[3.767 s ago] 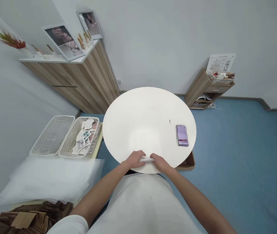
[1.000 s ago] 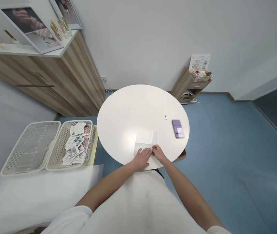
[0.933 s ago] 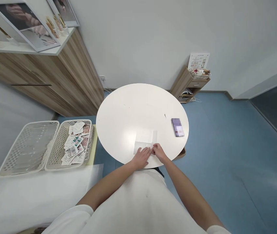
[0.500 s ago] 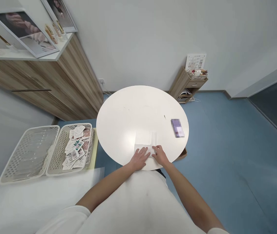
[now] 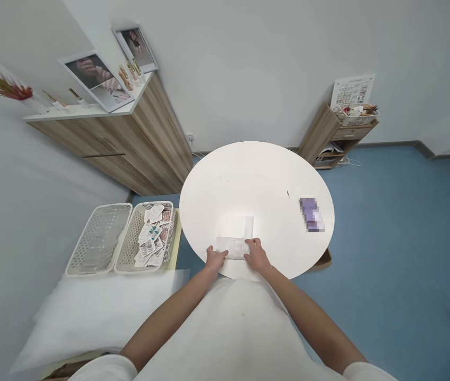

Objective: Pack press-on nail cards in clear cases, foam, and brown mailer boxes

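A thin, whitish translucent sheet [image 5: 228, 245] lies folded on the round white table [image 5: 264, 169] near its front edge. One narrow flap [image 5: 249, 226] points away from me at its right side. My left hand [image 5: 214, 259] grips the sheet's left end, with the thumb along the near edge. At the right end, my right hand [image 5: 258, 256] pinches the sheet between thumb and curled fingers. A faint, pale flat shape shows within the folded part near my right fingers; its kind cannot be made out.
A blurred-out purple object [image 5: 312, 214] lies on the table's right. Left of the table stand a basket of printed packets [image 5: 124, 259] and another of clear pouches [image 5: 74, 259]. White sheeting [image 5: 113, 301] lies before them. A wooden cabinet [image 5: 161, 143] and small shelf unit [image 5: 320, 132] stand behind.
My left hand has gone from lying flat on the sheet to gripping its left end. The sheet's wide far part is now folded towards me. The view has swung left.
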`<state>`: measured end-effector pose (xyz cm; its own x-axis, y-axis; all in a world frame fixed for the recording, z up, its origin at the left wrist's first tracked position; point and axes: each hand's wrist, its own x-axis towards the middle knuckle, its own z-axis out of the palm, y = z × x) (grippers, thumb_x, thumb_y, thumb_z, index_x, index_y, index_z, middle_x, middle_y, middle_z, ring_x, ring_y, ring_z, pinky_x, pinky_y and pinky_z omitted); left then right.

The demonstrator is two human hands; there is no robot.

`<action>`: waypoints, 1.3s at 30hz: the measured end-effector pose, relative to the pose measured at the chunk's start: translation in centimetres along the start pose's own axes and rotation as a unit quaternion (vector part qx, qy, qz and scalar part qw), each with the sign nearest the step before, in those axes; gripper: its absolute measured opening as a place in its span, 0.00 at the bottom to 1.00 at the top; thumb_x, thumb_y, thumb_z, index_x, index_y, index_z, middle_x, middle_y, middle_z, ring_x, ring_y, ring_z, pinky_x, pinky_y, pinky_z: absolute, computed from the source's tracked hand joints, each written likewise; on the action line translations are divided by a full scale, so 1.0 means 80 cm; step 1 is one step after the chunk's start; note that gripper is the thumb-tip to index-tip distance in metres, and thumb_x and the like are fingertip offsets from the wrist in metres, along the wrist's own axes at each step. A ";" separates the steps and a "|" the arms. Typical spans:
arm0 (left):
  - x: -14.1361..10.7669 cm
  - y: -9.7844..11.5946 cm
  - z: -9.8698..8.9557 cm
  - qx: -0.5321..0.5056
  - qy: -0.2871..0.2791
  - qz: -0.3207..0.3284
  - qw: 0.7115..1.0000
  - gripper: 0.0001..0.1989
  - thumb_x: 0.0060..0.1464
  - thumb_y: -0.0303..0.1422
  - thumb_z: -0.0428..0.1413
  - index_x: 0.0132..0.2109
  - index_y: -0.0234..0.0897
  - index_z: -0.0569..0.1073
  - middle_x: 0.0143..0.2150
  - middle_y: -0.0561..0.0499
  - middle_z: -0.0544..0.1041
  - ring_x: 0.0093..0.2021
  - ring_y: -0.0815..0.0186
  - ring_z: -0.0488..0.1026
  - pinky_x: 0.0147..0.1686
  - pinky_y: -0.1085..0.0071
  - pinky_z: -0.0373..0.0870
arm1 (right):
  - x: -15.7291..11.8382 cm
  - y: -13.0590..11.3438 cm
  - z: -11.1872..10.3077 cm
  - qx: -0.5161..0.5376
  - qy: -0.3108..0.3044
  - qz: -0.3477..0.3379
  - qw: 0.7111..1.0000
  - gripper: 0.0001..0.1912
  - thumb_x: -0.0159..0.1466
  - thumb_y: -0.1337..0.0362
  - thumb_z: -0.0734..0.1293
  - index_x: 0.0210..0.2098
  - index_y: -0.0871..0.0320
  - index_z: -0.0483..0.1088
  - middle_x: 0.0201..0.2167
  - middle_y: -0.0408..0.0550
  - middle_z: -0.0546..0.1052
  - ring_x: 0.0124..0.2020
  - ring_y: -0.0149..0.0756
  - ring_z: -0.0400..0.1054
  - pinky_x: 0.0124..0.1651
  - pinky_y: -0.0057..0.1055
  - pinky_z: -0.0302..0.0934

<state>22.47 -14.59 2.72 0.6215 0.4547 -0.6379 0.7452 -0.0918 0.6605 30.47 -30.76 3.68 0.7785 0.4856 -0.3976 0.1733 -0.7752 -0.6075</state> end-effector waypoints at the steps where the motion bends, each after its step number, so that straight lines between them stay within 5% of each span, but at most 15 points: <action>1: 0.002 0.003 -0.004 -0.045 -0.005 -0.022 0.999 0.32 0.49 0.42 0.49 0.56 0.35 0.44 0.42 0.44 0.66 0.34 0.68 0.69 0.30 0.72 0.65 | 0.000 -0.001 0.001 0.002 -0.001 0.000 1.000 0.27 0.53 0.68 0.61 0.52 0.53 0.56 0.50 0.51 0.56 0.35 0.36 0.66 0.38 0.32 0.58; 6: 0.008 0.011 -0.031 -0.092 -0.062 -0.027 0.993 0.16 0.44 0.42 0.53 0.38 0.37 0.63 0.22 0.59 0.59 0.17 0.76 0.56 0.17 0.77 0.55 | 0.000 -0.003 -0.002 0.003 -0.014 0.003 1.000 0.27 0.54 0.68 0.62 0.52 0.52 0.55 0.50 0.50 0.56 0.33 0.32 0.65 0.37 0.29 0.58; 10: 0.010 0.020 -0.035 -0.053 -0.096 0.029 0.994 0.11 0.43 0.39 0.53 0.26 0.37 0.61 0.20 0.59 0.57 0.17 0.76 0.55 0.17 0.78 0.53 | 0.002 -0.005 -0.004 -0.017 -0.022 0.010 1.000 0.26 0.53 0.68 0.62 0.51 0.53 0.55 0.48 0.49 0.57 0.34 0.32 0.64 0.36 0.28 0.57; 14: 0.014 0.040 -0.015 0.015 -0.110 0.101 0.989 0.08 0.43 0.34 0.53 0.24 0.36 0.61 0.20 0.58 0.59 0.21 0.75 0.58 0.21 0.77 0.55 | 0.005 -0.007 0.002 -0.007 -0.018 0.013 1.000 0.25 0.51 0.69 0.62 0.49 0.53 0.55 0.44 0.48 0.59 0.35 0.32 0.64 0.34 0.27 0.56; 22: 0.002 0.053 0.028 0.164 -0.129 0.180 0.961 0.05 0.45 0.32 0.53 0.26 0.37 0.65 0.22 0.55 0.66 0.27 0.68 0.65 0.27 0.73 0.59 | 0.004 -0.011 0.019 0.038 0.003 -0.006 0.999 0.19 0.49 0.70 0.62 0.41 0.57 0.59 0.37 0.47 0.64 0.36 0.34 0.62 0.34 0.28 0.55; 32: -0.011 0.046 0.014 0.235 -0.139 0.255 0.928 0.25 0.56 0.44 0.34 0.31 0.37 0.71 0.37 0.48 0.70 0.42 0.63 0.66 0.42 0.68 0.62 | 0.006 -0.003 0.031 0.118 0.052 -0.010 0.992 0.18 0.51 0.60 0.62 0.41 0.57 0.61 0.32 0.46 0.65 0.33 0.34 0.61 0.36 0.32 0.58; 35: -0.011 0.045 0.011 0.292 -0.117 0.294 0.903 0.23 0.56 0.44 0.36 0.34 0.38 0.73 0.42 0.46 0.68 0.46 0.60 0.64 0.45 0.63 0.61 | 0.008 0.003 0.035 0.127 0.054 -0.020 0.990 0.17 0.52 0.65 0.61 0.42 0.57 0.61 0.32 0.45 0.64 0.34 0.34 0.61 0.38 0.32 0.58; 39: -0.010 0.034 0.009 0.367 -0.084 0.381 0.844 0.18 0.53 0.38 0.44 0.51 0.42 0.64 0.56 0.47 0.59 0.56 0.57 0.55 0.52 0.59 0.55 | 0.006 0.012 0.039 0.142 0.044 -0.016 0.989 0.22 0.52 0.69 0.60 0.47 0.57 0.58 0.34 0.45 0.64 0.32 0.32 0.62 0.38 0.32 0.61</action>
<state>24.22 -15.86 4.72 0.9675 -0.1112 -0.2270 0.0239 -0.8538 0.5201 29.13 -30.05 0.74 0.8265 0.4622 -0.3214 0.0328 -0.6095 -0.7921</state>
